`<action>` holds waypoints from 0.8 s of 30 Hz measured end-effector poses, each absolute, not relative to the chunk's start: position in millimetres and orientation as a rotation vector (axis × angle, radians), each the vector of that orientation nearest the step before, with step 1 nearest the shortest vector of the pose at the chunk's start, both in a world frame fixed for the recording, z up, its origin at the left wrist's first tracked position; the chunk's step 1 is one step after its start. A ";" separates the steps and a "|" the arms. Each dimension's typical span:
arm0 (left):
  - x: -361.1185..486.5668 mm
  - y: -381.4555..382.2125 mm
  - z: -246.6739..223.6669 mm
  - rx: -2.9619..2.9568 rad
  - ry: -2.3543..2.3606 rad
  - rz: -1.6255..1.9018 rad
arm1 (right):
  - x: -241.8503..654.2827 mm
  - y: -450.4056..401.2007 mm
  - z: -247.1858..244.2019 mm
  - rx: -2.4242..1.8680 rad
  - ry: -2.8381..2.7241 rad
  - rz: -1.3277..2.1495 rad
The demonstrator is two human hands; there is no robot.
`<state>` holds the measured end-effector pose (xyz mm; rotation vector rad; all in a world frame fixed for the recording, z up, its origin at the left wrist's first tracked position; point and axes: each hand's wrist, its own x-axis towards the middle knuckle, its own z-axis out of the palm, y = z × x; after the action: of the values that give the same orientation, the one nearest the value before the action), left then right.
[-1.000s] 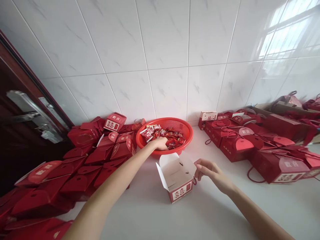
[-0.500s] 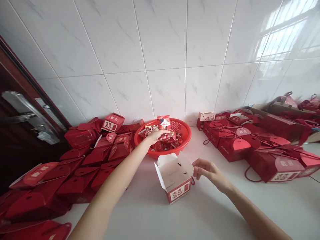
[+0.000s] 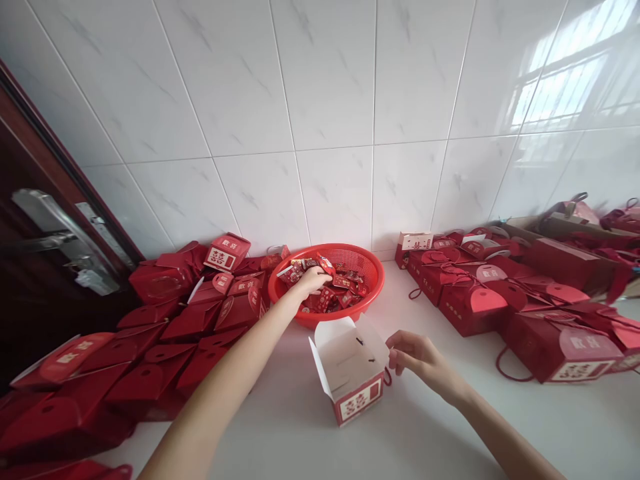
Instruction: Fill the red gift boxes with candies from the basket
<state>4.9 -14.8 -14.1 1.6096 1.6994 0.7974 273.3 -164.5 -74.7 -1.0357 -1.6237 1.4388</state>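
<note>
A red plastic basket (image 3: 374,298) by the wall holds many small red packets. My left hand (image 3: 313,280) reaches into it, its fingers among the packets and touching a shiny red one (image 3: 326,264); its fingertips are partly hidden. In front of the basket stands an open box (image 3: 357,400), white inside with a red printed front, its flaps up and nothing seen inside but dark cord ends. At the box's right edge, my right hand (image 3: 413,353) pinches the flap (image 3: 375,339) beside a red cord loop.
Closed red boxes (image 3: 195,327) crowd the left side near a dark door with a metal handle (image 3: 55,220). More red boxes with cords (image 3: 473,307) fill the right. Behind the basket rises a tiled wall (image 3: 335,193).
The red packet that stood upright at my left hand now lies lower and tilted, and the packets around it have shifted. The view has tipped slightly; my right hand stays at the box.
</note>
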 end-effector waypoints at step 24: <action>26.4 -2.8 -11.5 2.309 1.614 0.387 | 271.7 -163.8 -79.1 -1.039 -1.692 1.352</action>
<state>26.4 -2.8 -11.5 2.3091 1.6140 0.3874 271.7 -163.8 -79.1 -1.0391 -1.6920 1.3522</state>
